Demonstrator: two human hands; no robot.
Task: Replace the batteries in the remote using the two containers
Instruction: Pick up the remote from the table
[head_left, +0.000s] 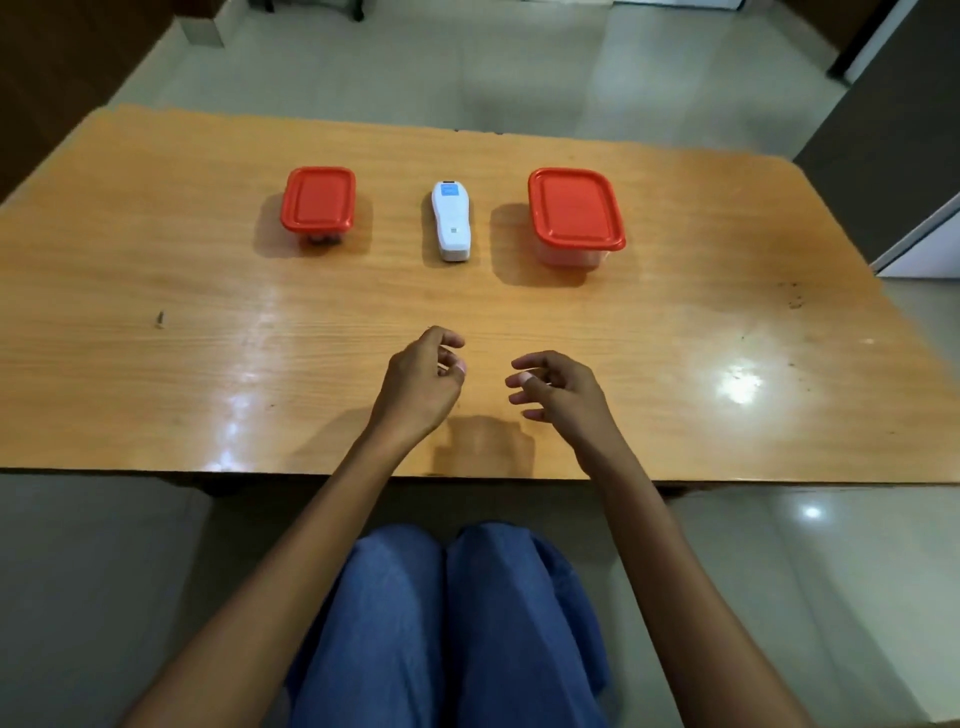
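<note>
A white remote (450, 221) with a blue label lies face down in the middle of the wooden table (156, 270). To its left stands a small clear container (318, 202) with a red lid on; dark items show through its wall. To its right stands a larger clear container (575, 214), also with its red lid on. My left hand (423, 384) and my right hand (558, 392) hover over the table's near part, well short of the remote. Both hold nothing, fingers loosely curled and apart.
The table's near edge (311, 473) runs just behind my wrists, with my blue-clad knees (447, 597) below it. A tiled floor (467, 62) surrounds the table. A dark wall or cabinet (883, 130) stands at the far right.
</note>
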